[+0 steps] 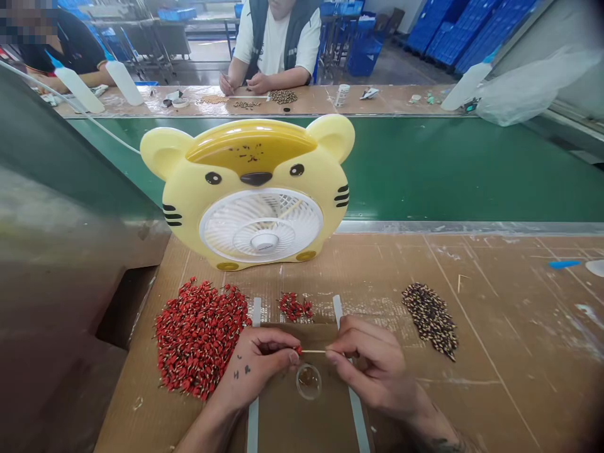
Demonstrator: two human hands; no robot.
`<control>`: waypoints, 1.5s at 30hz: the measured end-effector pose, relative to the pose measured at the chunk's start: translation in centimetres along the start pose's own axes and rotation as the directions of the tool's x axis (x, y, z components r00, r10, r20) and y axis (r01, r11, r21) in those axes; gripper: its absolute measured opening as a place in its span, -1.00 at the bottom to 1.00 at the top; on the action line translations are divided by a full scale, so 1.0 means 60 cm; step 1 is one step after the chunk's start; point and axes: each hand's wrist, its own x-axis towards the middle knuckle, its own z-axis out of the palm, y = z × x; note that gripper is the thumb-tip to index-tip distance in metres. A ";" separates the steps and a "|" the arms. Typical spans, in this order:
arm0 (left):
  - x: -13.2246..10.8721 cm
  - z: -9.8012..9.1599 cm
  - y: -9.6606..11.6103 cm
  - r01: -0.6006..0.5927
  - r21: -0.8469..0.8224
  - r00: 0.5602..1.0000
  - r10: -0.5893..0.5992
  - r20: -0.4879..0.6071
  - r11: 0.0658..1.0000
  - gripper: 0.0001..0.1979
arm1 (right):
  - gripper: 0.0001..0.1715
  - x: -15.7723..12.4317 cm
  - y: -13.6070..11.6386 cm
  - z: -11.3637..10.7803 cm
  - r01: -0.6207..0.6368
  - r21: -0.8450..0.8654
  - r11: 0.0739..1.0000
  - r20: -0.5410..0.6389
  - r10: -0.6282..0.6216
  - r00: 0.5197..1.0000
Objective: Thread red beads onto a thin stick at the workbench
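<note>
Between thumb and forefinger, my left hand [262, 358] pinches a small red piece [298, 350]. A thin wooden stick [313, 351] is pinched by my right hand [370, 358], its left end meeting the red piece. Just below the stick sits a small clear round dish [308, 382] holding a little brownish liquid. Both hands are over a brown board [302, 421] taped down at its sides. Left of my left hand lies a large pile of small red pieces [201, 336]; a smaller red cluster [295, 306] lies beyond the hands.
A yellow animal-shaped fan [255, 148] stands behind the work area. To the right lies a pile of dark and cream pieces [429, 318]. Across a green conveyor belt [472, 170], a co-worker [278, 50] handles small parts. White squeeze bottles [125, 82] stand on the far table.
</note>
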 end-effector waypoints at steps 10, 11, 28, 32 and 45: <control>0.000 0.000 0.003 -0.059 0.054 0.998 0.060 -0.026 0.997 -0.92 | -0.78 -0.006 0.008 -0.009 -0.092 0.008 0.996 0.020 0.091 0.996; 0.000 0.000 0.003 -0.058 0.049 0.998 0.060 -0.031 0.997 -0.92 | -0.78 -0.008 0.007 -0.012 -0.088 0.015 0.996 0.043 0.088 0.995; 0.013 -0.017 -0.022 -0.026 0.089 0.998 0.031 -0.059 0.996 -0.77 | -0.81 -0.022 0.077 -0.213 -0.207 -0.733 0.648 0.129 0.432 0.893; 0.012 -0.013 -0.016 -0.022 0.105 0.996 0.031 -0.084 0.994 -0.76 | -0.82 -0.028 0.098 -0.221 -0.134 -0.819 0.557 0.218 0.519 0.827; 0.015 -0.014 -0.019 -0.058 0.130 0.996 0.065 -0.053 0.990 -0.76 | -0.77 -0.021 0.097 -0.205 -0.126 -0.784 0.608 0.231 0.475 0.849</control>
